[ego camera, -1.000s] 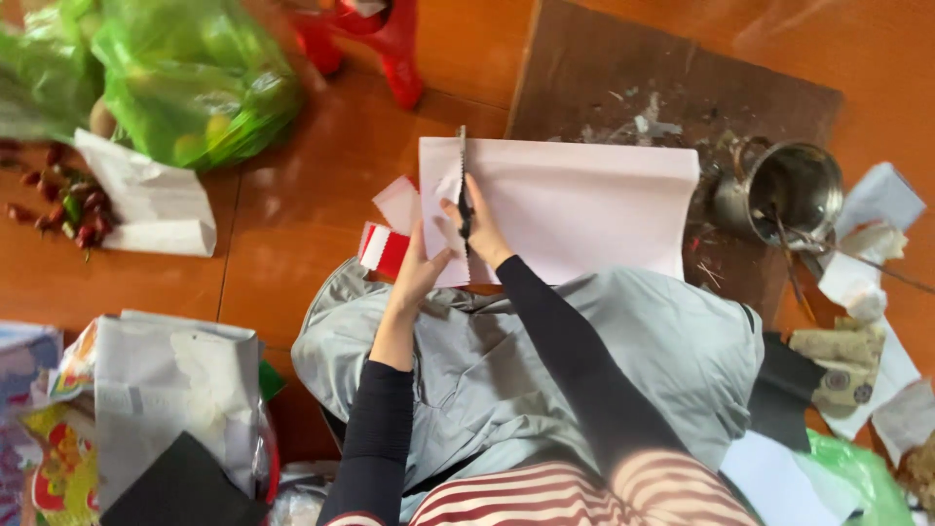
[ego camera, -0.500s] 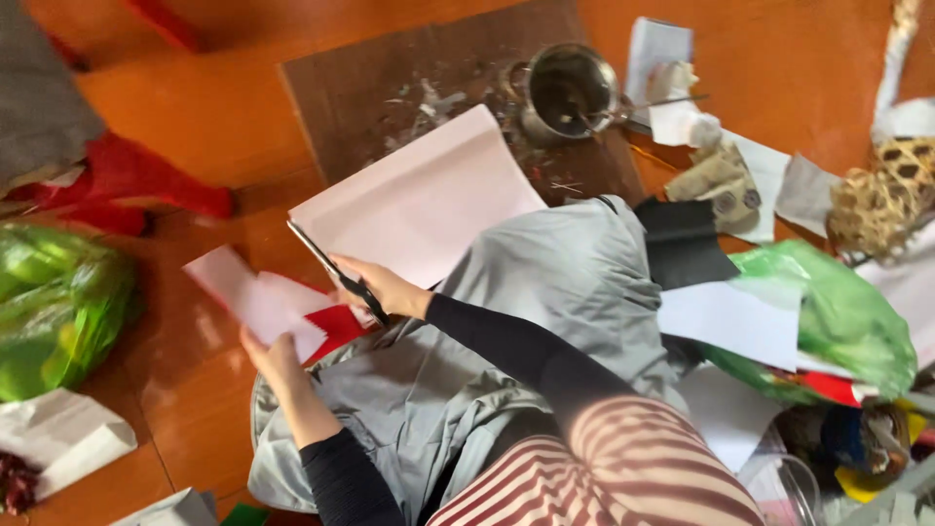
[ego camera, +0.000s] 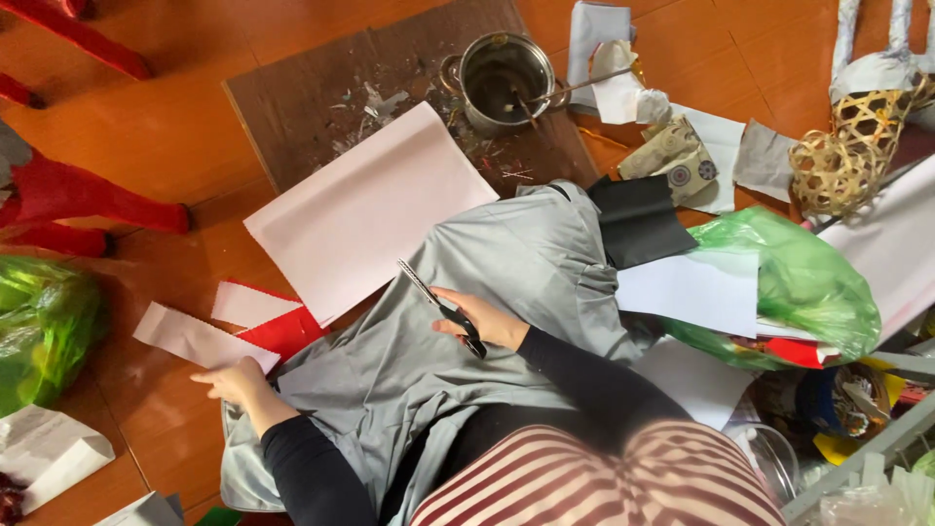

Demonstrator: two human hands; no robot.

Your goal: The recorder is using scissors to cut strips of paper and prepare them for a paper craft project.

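Right hand: the right hand [ego camera: 482, 326] is closed round the black handles of a pair of slim metal scissors [ego camera: 440, 307], blades together and pointing up-left over the lap, not cutting anything.
Left hand: the left hand [ego camera: 234, 382] lies low on the floor with loosely curled fingers resting on the end of a narrow pale pink paper strip [ego camera: 200, 339]; whether it pinches the strip I cannot tell.
Cut pieces: a second pale strip [ego camera: 251, 304] and a red paper scrap [ego camera: 287, 333] lie just beside it, at the grey apron's [ego camera: 487, 263] left edge.
Big sheet: the large pale pink paper sheet [ego camera: 365, 209] lies flat, half on the dark brown board [ego camera: 292, 97], touching the apron.
Progress: judging by this, two strips are off and most of the sheet is uncut.
Around: a steel pot [ego camera: 502, 78] at the board's far corner, a green plastic bag [ego camera: 804, 282] to the right.
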